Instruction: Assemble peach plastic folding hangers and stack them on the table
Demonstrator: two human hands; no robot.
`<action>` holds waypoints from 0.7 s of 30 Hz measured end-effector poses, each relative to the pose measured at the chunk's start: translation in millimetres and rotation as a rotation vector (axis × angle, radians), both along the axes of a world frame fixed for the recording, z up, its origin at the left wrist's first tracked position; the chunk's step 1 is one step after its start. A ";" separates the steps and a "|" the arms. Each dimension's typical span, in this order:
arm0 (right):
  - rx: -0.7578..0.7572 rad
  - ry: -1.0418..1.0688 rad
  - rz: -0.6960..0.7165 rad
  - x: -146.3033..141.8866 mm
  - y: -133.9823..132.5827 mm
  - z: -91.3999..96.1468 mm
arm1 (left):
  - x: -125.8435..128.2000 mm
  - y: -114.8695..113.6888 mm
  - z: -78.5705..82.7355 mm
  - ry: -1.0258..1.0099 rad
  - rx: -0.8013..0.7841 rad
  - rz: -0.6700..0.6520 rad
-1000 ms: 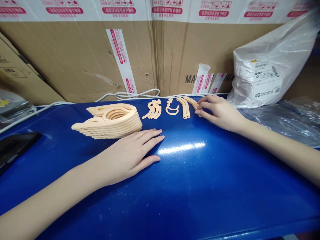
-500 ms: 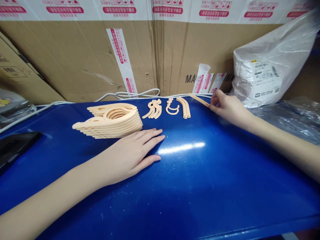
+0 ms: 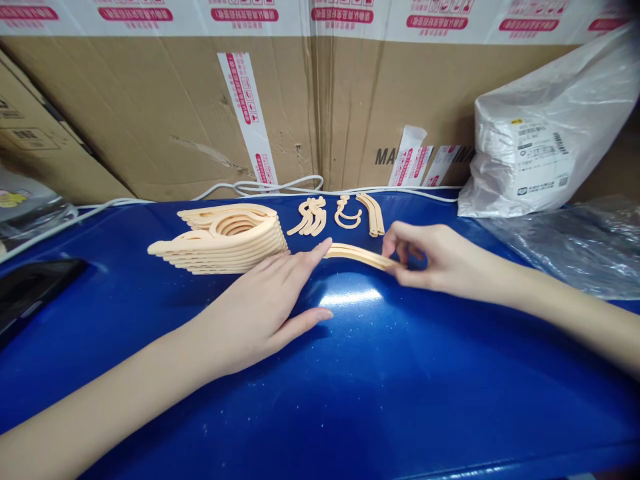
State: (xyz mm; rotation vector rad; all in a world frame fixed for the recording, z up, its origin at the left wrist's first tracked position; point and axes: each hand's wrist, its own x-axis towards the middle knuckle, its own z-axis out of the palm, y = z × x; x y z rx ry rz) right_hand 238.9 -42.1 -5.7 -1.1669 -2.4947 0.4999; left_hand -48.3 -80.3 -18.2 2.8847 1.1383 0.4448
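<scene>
My right hand pinches one end of a curved peach plastic strip just above the blue table. My left hand lies flat with fingers stretched out, and its fingertips touch the strip's other end. A stack of peach hanger-shaped frames lies just behind the left hand. Further back are small piles of peach parts: short curved pieces, a hook piece and more curved strips.
Large cardboard boxes wall off the back. A white plastic bag with labels and a clear plastic sheet lie at the right. White cables run along the boxes. A dark flat object lies at the left.
My right hand took one curved strip from the far pile and carried it towards me to the table's middle. My left hand's fingers lifted slightly to meet its end.
</scene>
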 end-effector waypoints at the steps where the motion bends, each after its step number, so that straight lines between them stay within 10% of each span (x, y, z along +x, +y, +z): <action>1: -0.016 -0.015 0.035 -4.3 -5.6 -0.2 | 0.8 -1.2 0.4 -0.016 0.008 0.008; 21: -0.331 -0.159 0.280 -19.1 -42.9 16.0 | 5.3 -16.1 4.3 -0.022 -0.261 -0.076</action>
